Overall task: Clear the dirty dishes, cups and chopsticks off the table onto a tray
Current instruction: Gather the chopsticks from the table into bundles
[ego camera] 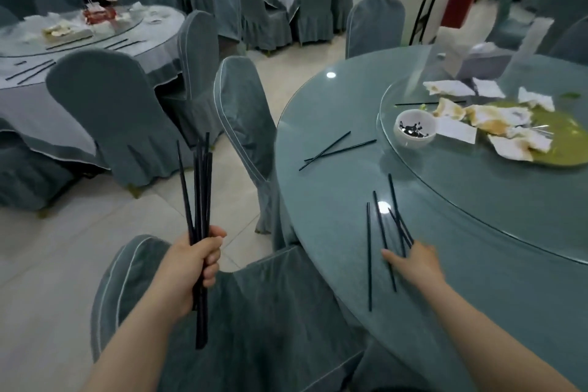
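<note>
My left hand (199,259) is closed around a bundle of black chopsticks (199,188), held upright over a chair beside the round glass-topped table (334,232). My right hand (413,259) rests on the table near its front edge, fingers spread over several loose black chopsticks (381,232); whether it grips any is unclear. Two more chopsticks (334,149) lie crossed further left. A single chopstick (426,103) lies on the glass turntable (477,200), next to a small white bowl (414,128) with dark residue.
The turntable holds crumpled stained napkins (496,119) and a greenish spill (560,137). Chairs in grey-green covers (248,124) stand close at the table's left and below me. Another messy table (95,38) is at far left, with a person standing behind it.
</note>
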`<state>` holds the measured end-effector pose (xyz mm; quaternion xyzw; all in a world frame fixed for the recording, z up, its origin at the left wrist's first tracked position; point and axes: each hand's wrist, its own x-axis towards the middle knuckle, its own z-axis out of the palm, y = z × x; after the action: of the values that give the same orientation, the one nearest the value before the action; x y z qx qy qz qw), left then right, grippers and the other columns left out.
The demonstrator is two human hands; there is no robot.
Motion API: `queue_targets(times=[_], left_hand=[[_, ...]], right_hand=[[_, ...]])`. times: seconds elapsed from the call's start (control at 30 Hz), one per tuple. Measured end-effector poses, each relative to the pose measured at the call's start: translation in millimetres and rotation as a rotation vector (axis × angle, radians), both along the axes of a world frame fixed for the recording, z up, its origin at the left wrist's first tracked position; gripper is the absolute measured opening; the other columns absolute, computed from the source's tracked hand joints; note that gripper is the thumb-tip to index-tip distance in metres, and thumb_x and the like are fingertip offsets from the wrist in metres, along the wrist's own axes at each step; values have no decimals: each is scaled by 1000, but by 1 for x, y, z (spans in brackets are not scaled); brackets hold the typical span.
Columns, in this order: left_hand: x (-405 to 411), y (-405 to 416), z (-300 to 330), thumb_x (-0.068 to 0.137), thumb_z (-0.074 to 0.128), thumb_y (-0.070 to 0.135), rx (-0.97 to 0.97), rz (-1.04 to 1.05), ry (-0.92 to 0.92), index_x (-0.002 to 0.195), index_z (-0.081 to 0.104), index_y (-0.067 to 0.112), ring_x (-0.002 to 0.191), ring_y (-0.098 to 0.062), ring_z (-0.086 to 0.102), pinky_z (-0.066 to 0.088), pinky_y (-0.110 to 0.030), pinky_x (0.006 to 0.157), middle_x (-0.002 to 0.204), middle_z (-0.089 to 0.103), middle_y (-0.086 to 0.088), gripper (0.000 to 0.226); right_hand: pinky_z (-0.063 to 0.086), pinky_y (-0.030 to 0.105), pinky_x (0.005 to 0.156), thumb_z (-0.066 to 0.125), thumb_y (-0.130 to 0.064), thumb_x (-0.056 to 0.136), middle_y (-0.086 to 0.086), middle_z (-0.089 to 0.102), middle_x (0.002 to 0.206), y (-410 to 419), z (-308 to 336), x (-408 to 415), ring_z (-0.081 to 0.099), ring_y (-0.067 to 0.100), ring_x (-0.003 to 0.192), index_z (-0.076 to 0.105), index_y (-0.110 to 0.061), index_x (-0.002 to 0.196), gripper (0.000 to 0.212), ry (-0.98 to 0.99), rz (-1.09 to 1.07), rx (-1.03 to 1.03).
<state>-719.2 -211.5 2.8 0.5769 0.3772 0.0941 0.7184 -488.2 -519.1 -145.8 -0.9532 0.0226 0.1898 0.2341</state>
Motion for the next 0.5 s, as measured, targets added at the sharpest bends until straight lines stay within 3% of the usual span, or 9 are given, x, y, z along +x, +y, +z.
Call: queue_targets(times=[0.1,0.23,0.37,0.43,0.5], left_hand=[[21,7,-10,95,46,4,-5,11,71,96,55,9,35,-8,33,27,-17,31,48,40,5,11],[35,16,-23,96,46,4,-45,35,125,97,55,8,35,-9,33,26,-17,32,49,39,2,9],[42,26,-34,96,44,2,-65,58,156,97,53,7,34,-9,32,25,-16,32,49,38,2,10],[41,31,-37,96,45,3,-56,59,168,97,54,7,35,-8,32,25,-16,32,49,38,3,10],[40,36,-40,95,45,3,-54,64,175,97,54,7,35,-8,32,26,-18,30,49,38,3,10]], right_hand=[[48,38,83,59,-72,72,19,33,136,16,-11,24,49,32,113,42,4,128,97,32,-33,-58],[50,35,76,63,-72,69,15,25,137,38,-24,30,51,27,104,30,1,136,104,-27,49,-80],[47,35,80,65,-46,84,18,39,124,51,-38,25,50,29,99,42,1,123,65,-145,118,-91],[46,36,75,59,-31,92,20,50,111,53,-44,23,50,28,88,48,3,110,40,-203,139,-55],[45,36,71,56,-25,94,19,55,104,56,-44,25,53,28,84,49,3,104,30,-198,153,-64]])
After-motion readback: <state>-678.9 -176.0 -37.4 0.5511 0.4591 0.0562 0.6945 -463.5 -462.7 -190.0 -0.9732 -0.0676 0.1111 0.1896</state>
